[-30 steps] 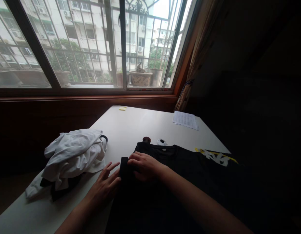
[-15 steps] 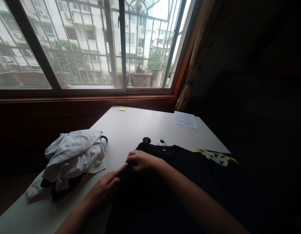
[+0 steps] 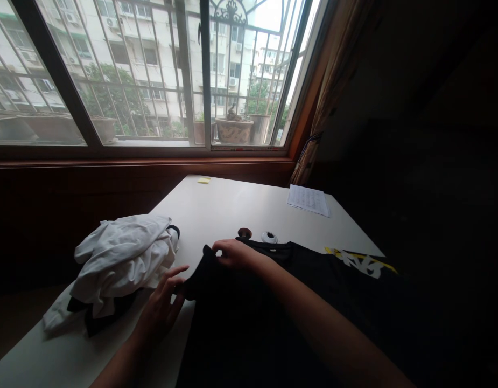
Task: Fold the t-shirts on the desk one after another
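Note:
A black T-shirt [image 3: 240,318] lies spread over the near part of the table, its neckline away from me and its lower part lost in dark shadow. My right hand [image 3: 235,254] reaches across it and pinches the upper edge of the left sleeve. The sleeve [image 3: 202,272] stretches out to the left, slightly raised. At its lower corner, my left hand [image 3: 163,296] grips the cloth between thumb and fingers, with the index finger held straight out.
A crumpled white garment [image 3: 123,258] with black parts lies on the white table [image 3: 228,202], to the left. Beyond the collar stand a brown round object [image 3: 244,233] and a white one [image 3: 269,237]. Printed papers [image 3: 309,200] and yellow sticky notes [image 3: 204,180] lie farther back.
The sleeve, folded in under my hands before, now extends to the left. My left hand has moved left and down with its corner; my right hand has shifted slightly right and up.

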Available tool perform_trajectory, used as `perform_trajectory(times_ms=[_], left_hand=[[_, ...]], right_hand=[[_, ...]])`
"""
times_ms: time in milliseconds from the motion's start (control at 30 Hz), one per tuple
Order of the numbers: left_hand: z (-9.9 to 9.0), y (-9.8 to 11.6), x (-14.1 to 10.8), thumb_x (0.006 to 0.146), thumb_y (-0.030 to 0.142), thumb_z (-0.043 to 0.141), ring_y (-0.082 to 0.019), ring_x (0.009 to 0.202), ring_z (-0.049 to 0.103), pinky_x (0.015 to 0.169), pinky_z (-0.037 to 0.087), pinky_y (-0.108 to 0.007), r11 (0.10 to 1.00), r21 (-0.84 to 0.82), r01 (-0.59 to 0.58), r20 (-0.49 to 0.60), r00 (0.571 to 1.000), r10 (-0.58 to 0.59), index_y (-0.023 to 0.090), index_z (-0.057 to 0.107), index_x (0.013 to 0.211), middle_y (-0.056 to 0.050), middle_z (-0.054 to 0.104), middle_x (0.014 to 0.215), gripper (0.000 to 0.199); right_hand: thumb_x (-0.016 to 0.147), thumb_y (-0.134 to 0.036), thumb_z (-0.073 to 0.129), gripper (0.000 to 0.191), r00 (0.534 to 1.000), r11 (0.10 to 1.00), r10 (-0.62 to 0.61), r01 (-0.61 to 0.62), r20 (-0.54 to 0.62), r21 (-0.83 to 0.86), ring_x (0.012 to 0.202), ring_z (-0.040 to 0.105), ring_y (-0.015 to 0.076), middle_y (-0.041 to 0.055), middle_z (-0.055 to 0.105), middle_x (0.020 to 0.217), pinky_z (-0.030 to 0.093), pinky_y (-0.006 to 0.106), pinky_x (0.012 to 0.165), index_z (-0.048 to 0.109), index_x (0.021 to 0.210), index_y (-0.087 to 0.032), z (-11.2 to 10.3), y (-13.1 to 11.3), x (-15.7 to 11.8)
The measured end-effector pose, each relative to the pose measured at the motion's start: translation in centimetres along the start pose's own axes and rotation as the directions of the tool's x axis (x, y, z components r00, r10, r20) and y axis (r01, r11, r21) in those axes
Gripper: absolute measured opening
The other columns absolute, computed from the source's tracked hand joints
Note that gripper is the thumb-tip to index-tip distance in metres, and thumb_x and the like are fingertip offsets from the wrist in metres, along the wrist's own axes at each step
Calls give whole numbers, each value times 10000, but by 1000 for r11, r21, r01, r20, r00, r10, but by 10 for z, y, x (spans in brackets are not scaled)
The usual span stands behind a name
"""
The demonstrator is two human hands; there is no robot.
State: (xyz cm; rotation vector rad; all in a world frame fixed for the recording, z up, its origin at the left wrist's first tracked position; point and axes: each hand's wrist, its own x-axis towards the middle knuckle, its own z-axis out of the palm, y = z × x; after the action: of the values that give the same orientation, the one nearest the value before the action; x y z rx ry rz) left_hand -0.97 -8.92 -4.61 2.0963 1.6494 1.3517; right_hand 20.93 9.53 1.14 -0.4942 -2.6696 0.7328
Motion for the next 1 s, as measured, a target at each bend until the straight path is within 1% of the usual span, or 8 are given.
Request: perform_trajectory(times_ms=[100,267,433,533,667,767,833,1000], left_hand=[[-5,-15,2,973,307,504,-186,889,709,691,616,-290,994,-5,112,-93,989,-112,227,565,1039,-98,653,1206,120],[-5,-32,5,927,357,532,-169,625,655,595,551,-284,962,164,218,-142,970,-196,233,579,938,9,640,777,133],[-4,-22,7,903,289,499,-171,663,639,615,496,-275,913,347,215,-169,972,-165,244,537,863,13,609,774,71],[-7,-17,6,905,225,480,-165,678,632,581,462,-254,873,446,197,-153,978,-142,252,496,875,15,592,799,43],[-12,-11,1,923,176,467,-178,732,632,546,460,-254,829,552,92,-111,993,-36,246,531,1010,-29,593,919,129],[-10,-3,1,930,150,473,-215,942,662,763,554,-305,850,519,-92,11,995,101,237,572,1156,-81,634,1092,261],[-3,2,3,940,128,467,-232,1140,628,960,531,-352,859,456,-235,145,971,189,239,569,1272,-96,628,1272,364],[21,-10,0,1002,353,516,-275,1408,467,1134,422,-436,810,445,-383,346,907,238,236,416,1525,-86,528,1517,545]], right_hand=[[900,-162,613,168,986,998,65,-61,-153,31,812,650,163,18,715,931,490,282,760,681,1041,-223,2,-1,13],[903,-117,588,188,944,991,127,-106,-306,84,890,658,167,13,710,978,504,292,833,673,1021,-236,16,-4,39],[917,-93,553,218,918,988,133,-93,-373,122,933,657,174,38,688,1029,521,320,877,668,1047,-226,44,-1,59],[934,-62,483,318,921,988,99,-47,-376,146,994,659,159,68,629,1219,532,320,905,640,1154,-230,54,1,59],[898,0,426,424,921,997,68,-53,-383,50,1148,615,179,96,562,1338,524,323,964,620,1212,-209,46,4,38],[895,-7,450,407,929,990,98,-126,-357,-58,1112,631,188,89,607,1283,528,334,969,638,1193,-210,32,6,8],[920,-50,481,356,936,978,105,-158,-336,-135,1116,636,198,88,637,1257,521,349,994,657,1183,-211,25,8,-14],[987,-318,553,416,981,934,107,-155,-159,-323,1422,430,291,138,507,1513,354,477,1185,593,1376,-177,29,9,-65]])
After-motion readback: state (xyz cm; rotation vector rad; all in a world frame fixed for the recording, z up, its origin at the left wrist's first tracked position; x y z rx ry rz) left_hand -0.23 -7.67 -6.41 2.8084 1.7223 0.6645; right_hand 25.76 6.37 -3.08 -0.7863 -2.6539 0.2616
